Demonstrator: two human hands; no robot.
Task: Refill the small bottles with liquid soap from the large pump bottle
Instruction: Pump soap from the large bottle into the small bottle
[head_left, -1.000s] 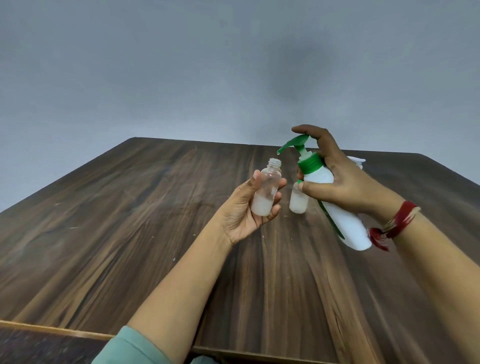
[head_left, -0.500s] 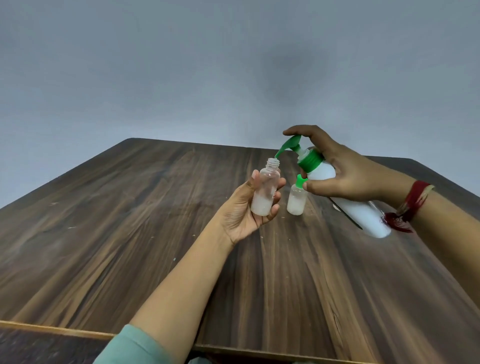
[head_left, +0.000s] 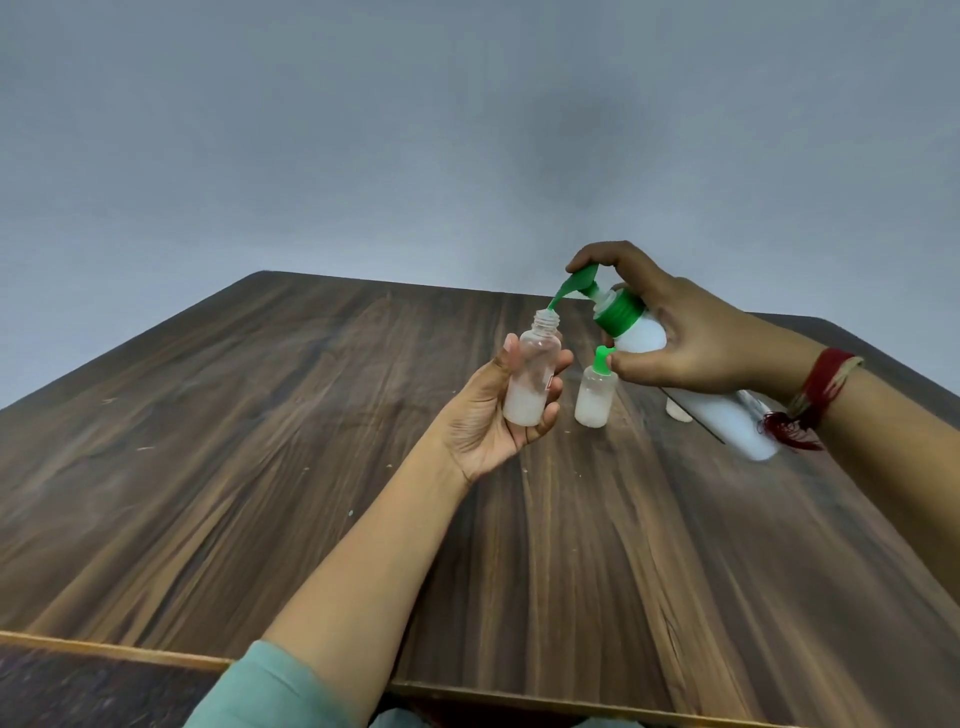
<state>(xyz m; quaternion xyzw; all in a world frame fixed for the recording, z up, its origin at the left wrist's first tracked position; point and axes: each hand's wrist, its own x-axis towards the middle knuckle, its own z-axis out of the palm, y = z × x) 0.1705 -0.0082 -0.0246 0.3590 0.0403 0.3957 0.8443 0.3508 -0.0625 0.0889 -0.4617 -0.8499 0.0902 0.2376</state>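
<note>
Left hand (head_left: 488, 421) grips my open bottle (head_left: 531, 382); right hand (head_left: 691, 338) grips pump bottle (head_left: 675, 364), spout (head_left: 569, 288) at its mouth.

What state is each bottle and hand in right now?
uncapped small bottle: open, partly filled.
large pump bottle: tilted, nozzle at the open mouth.
green-capped small bottle: closed, standing on the table, partly filled.
left hand: grips the uncapped small bottle.
right hand: grips the large pump bottle, forefinger on pump.
</note>
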